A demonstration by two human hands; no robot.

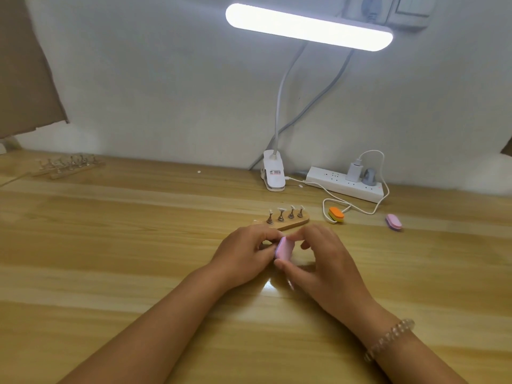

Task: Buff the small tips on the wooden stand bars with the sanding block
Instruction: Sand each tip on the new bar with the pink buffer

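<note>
The right grip (327,261) pinched the pink sanding block (284,248) beside the curled left grip (243,253), whose own hold was unclear.

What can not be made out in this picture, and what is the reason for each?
Head view only.
1. Whether the left hand pinches anything: hidden by its own fingers and the block in the right hand.
2. Near end of the stand bar: behind both hands.
3. The far bars at left: blurred, tips uncountable.
4. The lamp clip label: too small to read.
</note>
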